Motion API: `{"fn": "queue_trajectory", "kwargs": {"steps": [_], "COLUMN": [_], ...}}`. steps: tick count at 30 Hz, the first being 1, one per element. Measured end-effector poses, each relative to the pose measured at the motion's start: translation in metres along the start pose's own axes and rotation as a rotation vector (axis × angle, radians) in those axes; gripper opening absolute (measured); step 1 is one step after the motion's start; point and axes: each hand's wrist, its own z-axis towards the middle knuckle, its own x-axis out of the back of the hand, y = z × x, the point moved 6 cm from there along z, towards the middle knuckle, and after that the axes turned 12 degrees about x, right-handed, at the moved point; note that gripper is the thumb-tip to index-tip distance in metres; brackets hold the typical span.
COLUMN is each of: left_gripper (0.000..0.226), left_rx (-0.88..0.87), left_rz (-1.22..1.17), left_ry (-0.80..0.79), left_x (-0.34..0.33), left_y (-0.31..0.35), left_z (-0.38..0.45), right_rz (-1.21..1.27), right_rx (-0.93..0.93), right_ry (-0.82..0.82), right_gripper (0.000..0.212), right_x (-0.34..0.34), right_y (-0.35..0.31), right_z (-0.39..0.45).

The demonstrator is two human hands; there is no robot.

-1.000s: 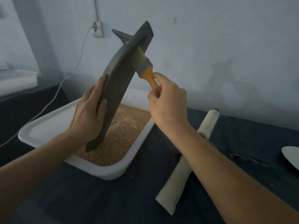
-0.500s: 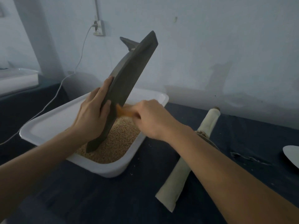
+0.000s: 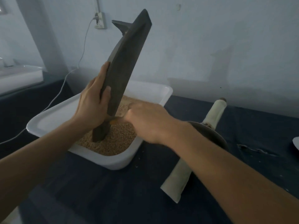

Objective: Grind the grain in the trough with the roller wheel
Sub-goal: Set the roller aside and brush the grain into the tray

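A long dark trough (image 3: 126,62) stands steeply on end, its lower tip resting in the grain (image 3: 113,141) that fills the near half of a white tray (image 3: 53,117). My left hand (image 3: 92,102) grips the trough's edge at mid-length. My right hand (image 3: 145,120) is curled round the orange handle of a brush (image 3: 114,121) low beside the trough; the bristles are hidden behind it. The roller wheel (image 3: 213,135), a dark disc on a long cloth-wrapped axle (image 3: 178,180), lies on the table to the right, partly hidden by my right forearm.
A dark cloth covers the table (image 3: 97,191). A white cable (image 3: 71,67) runs from a wall socket (image 3: 100,20) down past the tray's left. A pale dish edge (image 3: 295,143) shows at far right. A pale shelf (image 3: 19,75) stands at far left.
My right hand has swept the brush down along the trough, from near its top to its lower end by the grain. The trough now stands more upright.
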Motion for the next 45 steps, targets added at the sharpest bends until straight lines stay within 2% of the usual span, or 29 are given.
{"fn": "queue_trajectory", "kwargs": {"steps": [3, 7, 11, 14, 16, 18, 19, 22, 24, 26, 29, 32, 35, 38, 40, 43, 45], "left_gripper": [0.059, 0.058, 0.057, 0.058, 0.058, 0.058, 0.058, 0.06, 0.06, 0.059, 0.057, 0.057, 0.058, 0.058, 0.059, 0.058, 0.058], "left_rx": [0.008, 0.011, -0.033, -0.056, -0.063, -0.065, -0.064, -0.049, -0.033, -0.029, -0.006, 0.007, -0.025, -0.023, -0.02, -0.011, 0.03], "left_rz": [0.002, -0.022, 0.0, 0.041, 0.053, 0.049, 0.045, 0.019, 0.002, -0.008, -0.033, -0.046, -0.03, -0.029, -0.027, -0.015, -0.033], "left_ry": [0.047, 0.078, 0.093, 0.088, 0.093, 0.101, 0.109, 0.139, 0.161, 0.179, 0.204, 0.226, 0.23, 0.234, 0.243, 0.253, 0.268], "left_x": [0.005, 0.009, 0.007, 0.003, 0.0, -0.003, -0.004, -0.005, -0.004, -0.003, -0.004, -0.005, -0.003, 0.0, 0.002, 0.005, 0.007], "left_y": [0.0, 0.008, 0.018, 0.019, 0.021, 0.025, 0.027, 0.029, 0.029, 0.03, 0.035, 0.04, 0.042, 0.044, 0.047, 0.046, 0.043], "left_z": [0.005, 0.013, 0.016, 0.014, 0.014, 0.015, 0.015, 0.017, 0.016, 0.014, 0.014, 0.016, 0.015, 0.013, 0.014, 0.016, 0.016], "right_rz": [0.039, 0.016, -0.055, -0.117, -0.166, -0.129, -0.093, -0.113, -0.094, -0.1, 0.041, -0.03, -0.058, -0.059, -0.02, 0.056, 0.043], "right_rx": [-0.039, -0.083, 0.017, 0.007, -0.057, -0.115, -0.113, -0.031, -0.052, -0.108, -0.167, -0.123, -0.166, -0.22, -0.246, -0.218, -0.21], "right_ry": [-0.047, 0.171, 0.027, -0.034, 0.066, 0.199, 0.216, 0.076, -0.001, 0.043, 0.216, 0.095, 0.037, 0.15, 0.208, 0.06, 0.01], "right_gripper": [0.044, 0.053, 0.039, 0.035, 0.039, 0.047, 0.049, 0.039, 0.034, 0.043, 0.053, 0.045, 0.045, 0.06, 0.06, 0.045, 0.045], "right_x": [0.016, 0.034, 0.012, 0.022, 0.039, 0.049, 0.044, 0.015, 0.016, 0.032, 0.046, 0.019, 0.021, 0.042, 0.039, 0.008, 0.006], "right_y": [0.02, 0.027, 0.002, 0.017, 0.03, 0.029, 0.022, 0.0, 0.011, 0.031, 0.036, 0.013, 0.023, 0.042, 0.04, 0.022, 0.022], "right_z": [-0.009, -0.006, -0.007, -0.021, -0.028, -0.029, -0.026, -0.023, -0.035, -0.045, -0.046, -0.041, -0.051, -0.053, -0.05, -0.048, -0.055]}}
